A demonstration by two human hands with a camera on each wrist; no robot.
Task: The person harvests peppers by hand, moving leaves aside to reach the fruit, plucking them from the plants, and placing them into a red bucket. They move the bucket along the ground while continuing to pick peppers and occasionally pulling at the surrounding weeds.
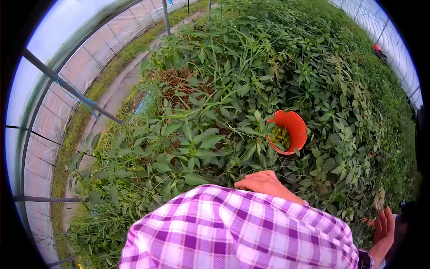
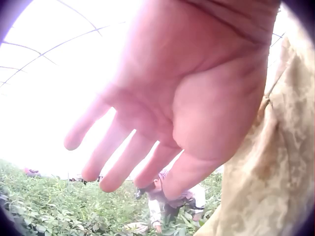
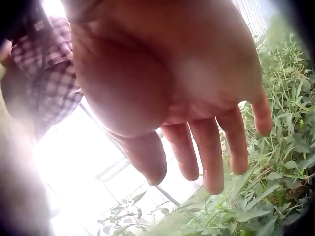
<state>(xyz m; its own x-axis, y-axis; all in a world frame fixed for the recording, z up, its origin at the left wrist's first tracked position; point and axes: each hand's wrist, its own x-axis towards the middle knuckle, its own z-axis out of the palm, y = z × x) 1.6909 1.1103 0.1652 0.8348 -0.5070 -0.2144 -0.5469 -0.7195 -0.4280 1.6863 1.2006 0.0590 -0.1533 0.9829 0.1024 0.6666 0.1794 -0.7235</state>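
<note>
In the left wrist view my left hand [image 2: 172, 103] shows its palm, with loosely straight fingers and nothing held. My right hand [image 3: 182, 88] hangs over leafy plants in the right wrist view, palm bare and fingers slightly spread. In the head view a bare hand [image 1: 264, 181] lies low among the leaves, just beyond purple plaid cloth [image 1: 233, 228], its fingertips partly hidden. Another hand [image 1: 383, 231] with a dark wristband appears at the lower right, fingers extended. An orange-red bucket [image 1: 299, 127] containing green peppers [image 1: 280, 136] stands among the plants beyond the nearer hand.
Dense green plants [image 1: 210, 139] fill the bed. Metal poles [image 1: 67, 87] and clear sheeting line the left side, beside a path [image 1: 114, 96]. Another person [image 2: 172, 196] bends over the plants in the left wrist view. Mottled beige fabric [image 2: 270, 162] hangs at that view's right.
</note>
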